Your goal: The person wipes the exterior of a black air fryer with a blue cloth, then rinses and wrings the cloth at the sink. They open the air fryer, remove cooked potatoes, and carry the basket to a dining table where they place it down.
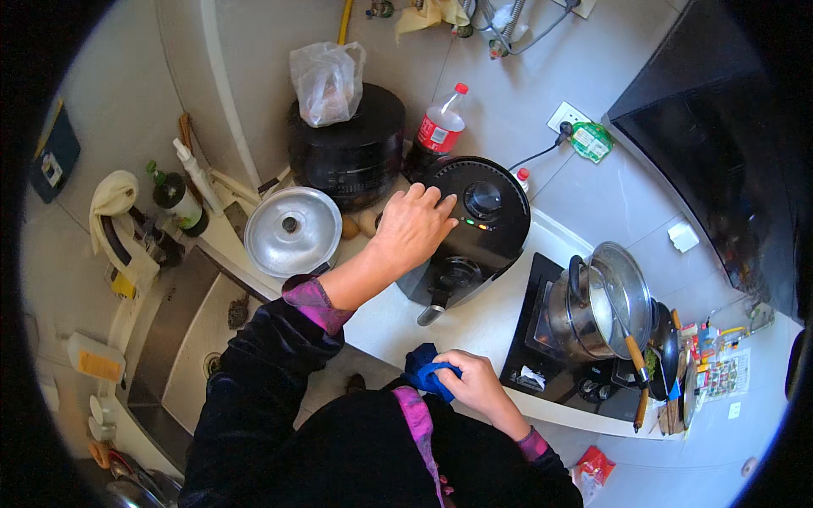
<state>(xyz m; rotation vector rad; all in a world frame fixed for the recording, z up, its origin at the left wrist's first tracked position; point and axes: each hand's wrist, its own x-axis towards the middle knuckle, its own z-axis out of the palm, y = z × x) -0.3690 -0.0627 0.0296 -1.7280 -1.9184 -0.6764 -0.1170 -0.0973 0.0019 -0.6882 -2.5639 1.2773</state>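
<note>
My left hand (416, 225) reaches across to the near-left side of a black air fryer (492, 244), palm down with its fingers a little apart. It appears to rest on the fryer's top; its palm side is hidden. Right of the fingertips are the fryer's round dial (484, 200) and two small lit lights, one green and one orange. The fryer's basket handle (432, 311) points toward me. Close to my body, my right hand (470, 376) grips a crumpled blue cloth (427, 374) at the counter's front edge.
A lidded metal pan (292, 232) stands left of the fryer. Behind are a black round appliance (346, 155) bearing a plastic bag (327, 82), and a cola bottle (441, 124). A steel pot (562, 308) with ladle occupies the cooktop (521, 355). The sink (190, 355) is at left.
</note>
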